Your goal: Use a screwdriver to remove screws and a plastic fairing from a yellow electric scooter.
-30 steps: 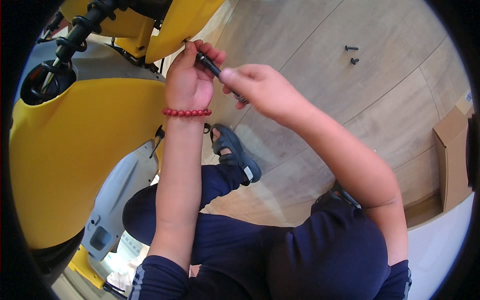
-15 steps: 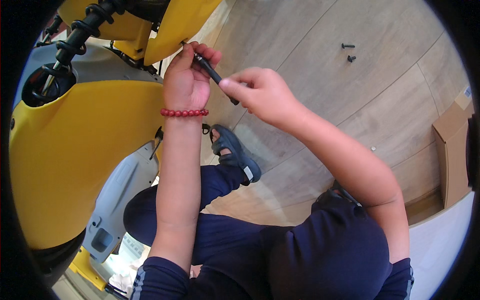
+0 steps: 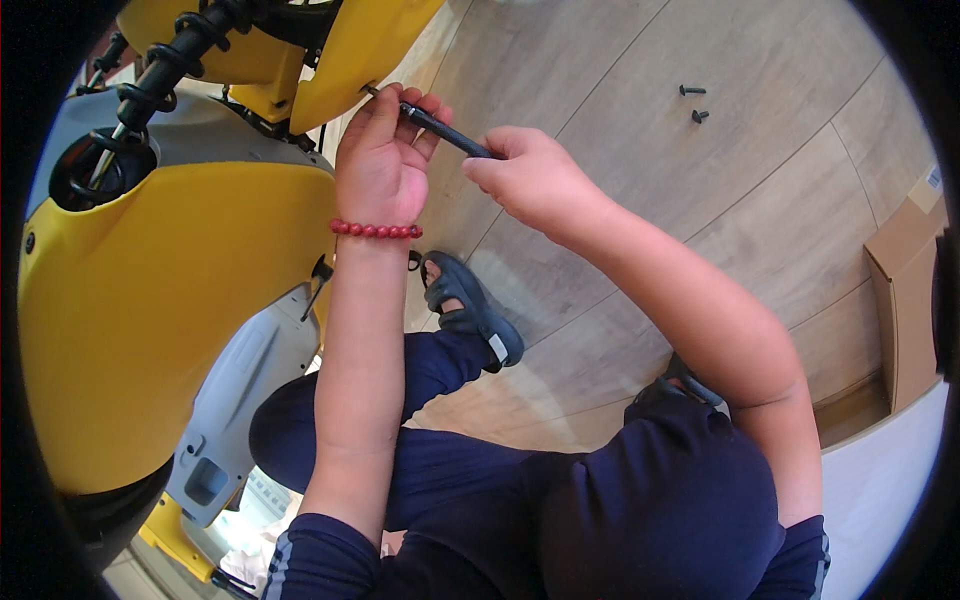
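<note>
Left hand (image 3: 385, 160) and right hand (image 3: 532, 175) gripped the slim black screwdriver (image 3: 447, 132); straightness seemed wise by the yellow plastic panel edge (image 3: 363, 65).

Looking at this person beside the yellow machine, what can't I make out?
All in the head view:
- Handle end of the black screwdriver: hidden in the right hand.
- Where its tip meets the yellow panel: too small, and partly covered by the left hand.
- Two black screws: too small to tell the head type.
- Cardboard box: cut off by the dark lens rim.
</note>
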### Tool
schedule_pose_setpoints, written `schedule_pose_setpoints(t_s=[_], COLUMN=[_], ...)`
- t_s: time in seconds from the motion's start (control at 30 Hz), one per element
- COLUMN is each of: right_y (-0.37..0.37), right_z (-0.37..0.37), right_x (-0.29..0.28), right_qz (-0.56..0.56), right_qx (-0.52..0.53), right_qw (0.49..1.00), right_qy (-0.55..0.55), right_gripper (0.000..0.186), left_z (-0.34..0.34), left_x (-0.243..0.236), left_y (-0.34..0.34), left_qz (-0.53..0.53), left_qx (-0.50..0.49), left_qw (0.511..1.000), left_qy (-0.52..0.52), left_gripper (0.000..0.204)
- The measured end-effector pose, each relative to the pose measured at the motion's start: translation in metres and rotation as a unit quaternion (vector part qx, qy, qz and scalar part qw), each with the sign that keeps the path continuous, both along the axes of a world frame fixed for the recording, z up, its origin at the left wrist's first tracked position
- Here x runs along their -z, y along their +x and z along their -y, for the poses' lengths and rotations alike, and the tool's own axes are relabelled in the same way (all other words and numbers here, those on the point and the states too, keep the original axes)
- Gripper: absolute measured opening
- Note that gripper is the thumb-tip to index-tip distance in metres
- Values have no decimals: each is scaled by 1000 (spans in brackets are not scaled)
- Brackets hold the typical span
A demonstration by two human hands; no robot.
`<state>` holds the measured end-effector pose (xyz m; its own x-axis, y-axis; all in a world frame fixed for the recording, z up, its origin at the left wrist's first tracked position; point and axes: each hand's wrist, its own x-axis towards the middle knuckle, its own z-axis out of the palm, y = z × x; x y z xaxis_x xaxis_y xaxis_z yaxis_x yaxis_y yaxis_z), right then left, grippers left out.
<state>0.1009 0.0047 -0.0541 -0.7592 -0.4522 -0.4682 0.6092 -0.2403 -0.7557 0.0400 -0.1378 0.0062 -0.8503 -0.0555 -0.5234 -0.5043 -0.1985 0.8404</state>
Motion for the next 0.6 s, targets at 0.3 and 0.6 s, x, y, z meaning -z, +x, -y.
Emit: schedule_pose_setpoints(t_s=[0.3,0.6], right_y=[8,11], right_z=[-11,-2], right_x=[-7,-8], right_qz=[332,-78], right_qx=[44,102], right_qw=[823,990], right_qy=[-459,-58], right_gripper=[29,37], left_z=[-5,9], left_x=[-4,-3], left_y=[-3,-6], left_qz=[-30,-7], left_qx=[6,9], left_qw=[999,998], left_qy=[31,-69], left_gripper=[21,19])
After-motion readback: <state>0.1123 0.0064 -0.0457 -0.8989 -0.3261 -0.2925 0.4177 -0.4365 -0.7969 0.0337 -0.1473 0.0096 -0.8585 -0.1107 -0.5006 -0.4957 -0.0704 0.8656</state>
